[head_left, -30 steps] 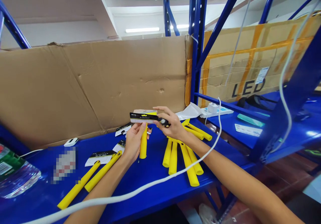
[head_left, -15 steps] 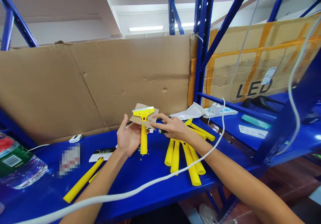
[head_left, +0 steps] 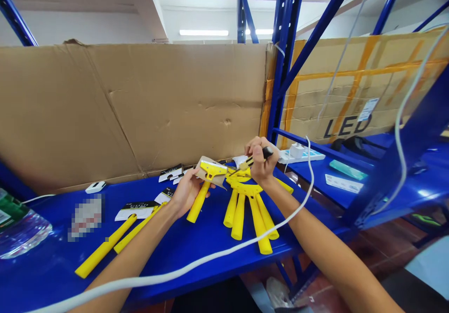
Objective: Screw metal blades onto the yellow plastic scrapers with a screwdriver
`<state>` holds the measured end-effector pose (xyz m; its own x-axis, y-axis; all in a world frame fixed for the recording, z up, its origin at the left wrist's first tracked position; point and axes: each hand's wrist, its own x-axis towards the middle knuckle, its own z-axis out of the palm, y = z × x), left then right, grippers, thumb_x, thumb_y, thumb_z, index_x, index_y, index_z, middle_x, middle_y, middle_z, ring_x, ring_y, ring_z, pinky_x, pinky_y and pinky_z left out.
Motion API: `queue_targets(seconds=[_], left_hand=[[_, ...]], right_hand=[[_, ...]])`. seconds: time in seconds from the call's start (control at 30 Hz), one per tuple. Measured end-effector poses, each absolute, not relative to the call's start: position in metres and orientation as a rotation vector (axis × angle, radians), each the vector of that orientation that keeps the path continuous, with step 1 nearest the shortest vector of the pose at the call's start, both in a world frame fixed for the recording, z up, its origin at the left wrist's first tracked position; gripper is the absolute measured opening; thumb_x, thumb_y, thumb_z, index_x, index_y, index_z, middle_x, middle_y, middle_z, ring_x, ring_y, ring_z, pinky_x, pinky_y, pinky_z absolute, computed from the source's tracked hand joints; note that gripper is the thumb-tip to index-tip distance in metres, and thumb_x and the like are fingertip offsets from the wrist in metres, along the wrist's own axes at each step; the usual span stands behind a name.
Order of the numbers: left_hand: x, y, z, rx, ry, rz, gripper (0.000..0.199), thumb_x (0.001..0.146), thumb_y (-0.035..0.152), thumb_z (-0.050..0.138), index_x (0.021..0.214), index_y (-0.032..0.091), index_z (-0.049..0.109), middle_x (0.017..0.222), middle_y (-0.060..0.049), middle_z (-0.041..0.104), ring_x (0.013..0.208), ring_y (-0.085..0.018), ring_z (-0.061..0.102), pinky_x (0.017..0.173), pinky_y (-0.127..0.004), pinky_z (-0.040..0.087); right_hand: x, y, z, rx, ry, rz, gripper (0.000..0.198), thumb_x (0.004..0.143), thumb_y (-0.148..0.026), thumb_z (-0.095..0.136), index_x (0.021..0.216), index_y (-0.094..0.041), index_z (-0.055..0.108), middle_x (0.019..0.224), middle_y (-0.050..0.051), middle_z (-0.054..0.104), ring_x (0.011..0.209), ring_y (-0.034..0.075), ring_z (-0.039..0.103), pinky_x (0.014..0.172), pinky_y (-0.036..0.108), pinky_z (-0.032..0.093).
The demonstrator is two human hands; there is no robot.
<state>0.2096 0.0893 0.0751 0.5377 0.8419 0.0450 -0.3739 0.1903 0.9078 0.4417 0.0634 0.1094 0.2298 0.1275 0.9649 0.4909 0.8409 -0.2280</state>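
My left hand (head_left: 184,193) is closed around a yellow scraper (head_left: 199,203) and a piece of brown cardboard behind its head. The scraper's handle slants down to the left, and a metal strip runs along its head. My right hand (head_left: 264,163) grips a screwdriver (head_left: 248,162) with a black and pale-yellow handle. Its shaft points down-left toward the scraper head; I cannot tell whether the tip touches. Below the right hand lies a fanned pile of yellow scrapers (head_left: 238,212). Two yellow handled pieces (head_left: 105,247) lie beside my left forearm.
Black-and-white cards (head_left: 135,211) lie left of my hand. A white cable (head_left: 210,259) crosses in front. A plastic bottle (head_left: 26,229) stands far left, a power strip (head_left: 315,155) right. Cardboard sheeting (head_left: 175,102) walls the back; a blue post (head_left: 286,60) rises behind the shelf.
My right hand has left the cardboard, moved right and up, and now holds the screwdriver pointed at the scraper. The scraper has tilted and moved slightly right and down. The view shifted a little.
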Motion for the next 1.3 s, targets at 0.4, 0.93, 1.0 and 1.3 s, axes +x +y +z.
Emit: queue_targets(seconds=[0.4, 0.93, 1.0, 1.3], left_hand=[[0.213, 0.085, 0.073, 1.136, 0.554, 0.89, 0.04, 0.092, 0.048, 0.065, 0.12, 0.019, 0.069, 0.106, -0.012, 0.076, 0.078, -0.025, 0.071, 0.057, -0.032, 0.054], [0.214, 0.084, 0.076, 1.145, 0.553, 1.005, 0.045, 0.086, 0.053, 0.067, 0.117, 0.019, 0.067, 0.098, -0.009, 0.074, 0.079, -0.026, 0.07, 0.056, -0.031, 0.051], [0.214, 0.084, 0.076, 1.139, 0.56, 1.009, 0.046, 0.086, 0.053, 0.067, 0.116, 0.019, 0.067, 0.098, -0.009, 0.074, 0.079, -0.026, 0.07, 0.055, -0.031, 0.051], [0.216, 0.082, 0.077, 1.122, 0.565, 1.051, 0.043, 0.085, 0.052, 0.068, 0.111, 0.019, 0.068, 0.097, -0.008, 0.074, 0.074, -0.023, 0.066, 0.056, -0.031, 0.052]], right_hand=[[0.432, 0.062, 0.1, -0.699, -1.342, -0.173, 0.034, 0.099, -0.044, 0.073, 0.078, -0.024, 0.056, 0.065, -0.001, 0.074, 0.055, 0.013, 0.067, 0.058, 0.028, 0.05], [0.432, 0.068, 0.095, -0.722, -1.368, -0.222, 0.035, 0.1, -0.044, 0.071, 0.076, -0.026, 0.054, 0.062, -0.002, 0.071, 0.051, 0.013, 0.064, 0.055, 0.028, 0.048], [0.431, 0.068, 0.095, -0.697, -1.364, -0.2, 0.034, 0.1, -0.042, 0.072, 0.077, -0.025, 0.055, 0.063, -0.001, 0.073, 0.05, 0.013, 0.063, 0.054, 0.028, 0.048], [0.432, 0.072, 0.094, -0.686, -1.393, -0.183, 0.031, 0.096, -0.043, 0.079, 0.087, -0.027, 0.054, 0.069, -0.003, 0.073, 0.06, 0.017, 0.074, 0.058, 0.03, 0.054]])
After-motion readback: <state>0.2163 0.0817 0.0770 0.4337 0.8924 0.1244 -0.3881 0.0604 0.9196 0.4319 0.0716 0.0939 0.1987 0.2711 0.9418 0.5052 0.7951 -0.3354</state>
